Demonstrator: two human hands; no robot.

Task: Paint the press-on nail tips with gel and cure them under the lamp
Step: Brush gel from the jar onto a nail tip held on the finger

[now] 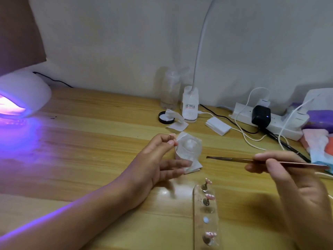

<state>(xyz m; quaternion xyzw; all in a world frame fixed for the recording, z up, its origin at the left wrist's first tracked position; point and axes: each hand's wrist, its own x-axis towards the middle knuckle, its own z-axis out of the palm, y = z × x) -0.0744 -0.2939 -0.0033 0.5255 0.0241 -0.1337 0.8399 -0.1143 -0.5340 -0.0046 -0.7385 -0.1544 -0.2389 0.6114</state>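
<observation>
Head view: nearest, a clear holder strip (pixel 206 215) lies on the wooden table (pixel 108 127) between the two forearms, carrying pink nail tips (pixel 210 196) on small metal stands; three tips show, with bare spots between them. Right hand (pixel 288 175) hovers above the table, fingers pinched round a thin brush (pixel 252 160) that lies almost level, its dark tip pointing left. Left hand (pixel 158 159) rests palm-in on the table, thumb and forefinger pinching the edge of a white wipe (pixel 188 150), lower fingers curled loosely under it. Farther back stand a black-rimmed lid (pixel 166 119), a clear bottle (pixel 170 91) and a power strip (pixel 270 121). Far left, the curing lamp (pixel 21 94) glows purple.
</observation>
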